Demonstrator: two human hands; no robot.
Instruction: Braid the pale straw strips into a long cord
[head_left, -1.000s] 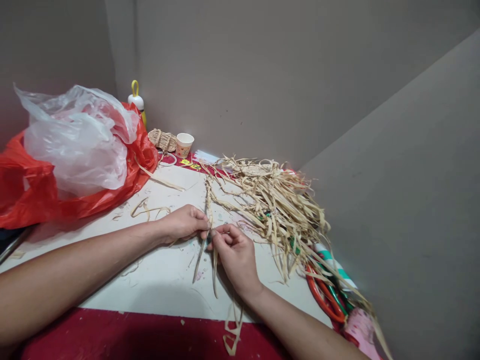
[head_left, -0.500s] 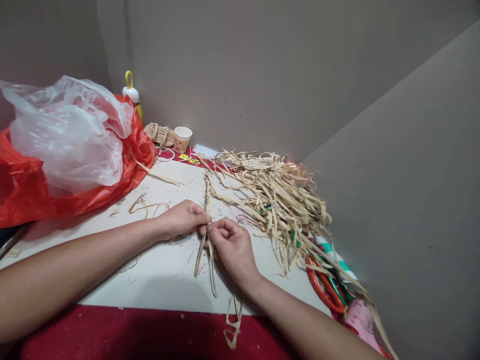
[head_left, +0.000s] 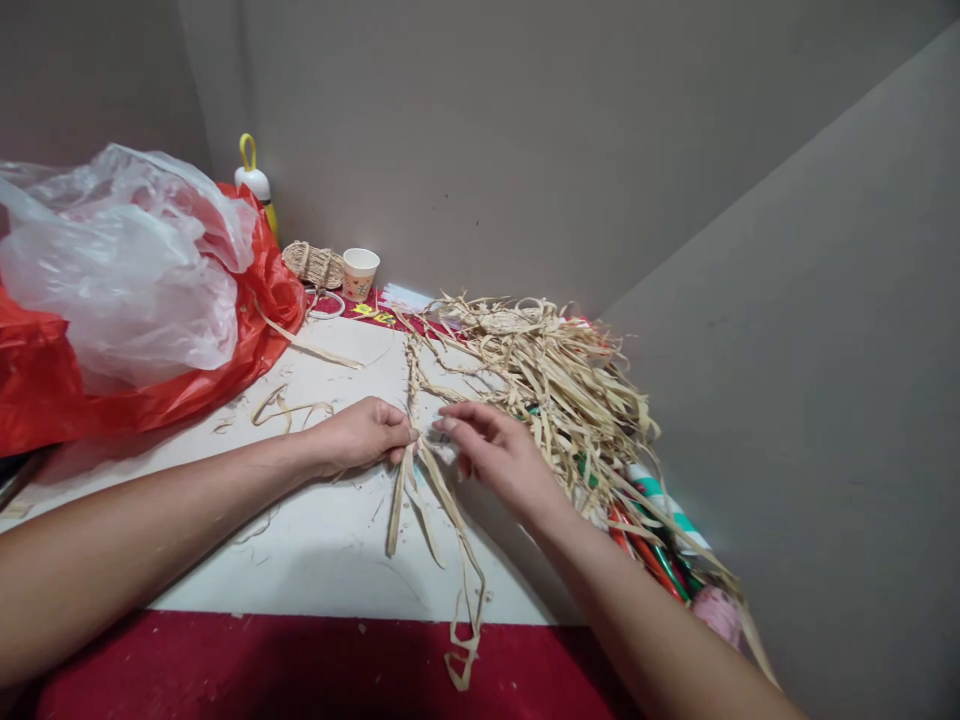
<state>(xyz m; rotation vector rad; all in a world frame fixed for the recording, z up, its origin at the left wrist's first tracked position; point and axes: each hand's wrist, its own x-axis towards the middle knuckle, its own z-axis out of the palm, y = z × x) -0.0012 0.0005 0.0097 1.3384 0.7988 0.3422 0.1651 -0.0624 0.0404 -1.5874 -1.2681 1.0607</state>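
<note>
A narrow straw braid [head_left: 413, 385] runs away from me down the middle of the white board [head_left: 315, 560]. My left hand [head_left: 373, 436] pinches it between thumb and fingers at its near end. Below that pinch several loose flat strands [head_left: 442, 490] fan out toward me, one trailing over the board's front edge. My right hand [head_left: 495, 450] is raised just right of the braid, apart from it, with thumb and fingers parted and nothing visible between them. Beyond it lies a heap of dry straw strips [head_left: 570, 390].
At left sits a red plastic bag [head_left: 277, 310] with a clear bag [head_left: 150, 270] bunched in it. A paper cup [head_left: 360, 275], a woven straw piece [head_left: 311, 263] and a white-yellow bottle [head_left: 253, 183] stand by the wall. Red cloth [head_left: 300, 665] shows in front; a striped roll [head_left: 671, 510] lies right.
My right hand has let go of the strands and moved up and right, its fingers opening. The strands hang more spread out. My left hand keeps its pinch.
</note>
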